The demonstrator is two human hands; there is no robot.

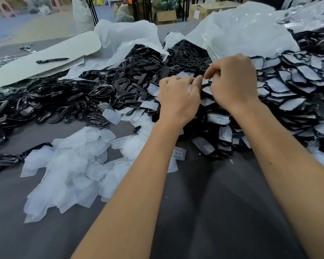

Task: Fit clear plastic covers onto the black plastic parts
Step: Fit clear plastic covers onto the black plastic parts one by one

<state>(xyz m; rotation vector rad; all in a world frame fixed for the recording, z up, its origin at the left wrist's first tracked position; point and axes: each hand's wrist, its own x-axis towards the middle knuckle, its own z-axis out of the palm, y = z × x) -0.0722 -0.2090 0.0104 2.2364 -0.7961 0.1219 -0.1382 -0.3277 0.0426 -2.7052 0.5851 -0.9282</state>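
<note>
Fingers [198, 81] of both hands curl and pinch one black plastic part [207, 88] between them, above the table centre.

Left hand [178, 98] and right hand [232, 81] meet fingertip to fingertip; the pinched part carries a translucent cover, though whether the cover is fully seated cannot be told. At 8 o'clock from the hands, a loose heap of clear plastic covers [73, 169], thin, frosted and rounded-rectangular, lies on the grey table [195, 212]. At 9 o'clock, glossy bare black parts [82, 94] form a wide pile. At 3 o'clock, covered parts [297, 86] are stacked like overlapping scales. At 12 o'clock, two open white plastic bags [241, 30] spill black parts. At 10 o'clock, a black pen [51, 60] rests on a pale rounded board [45, 64].
</note>
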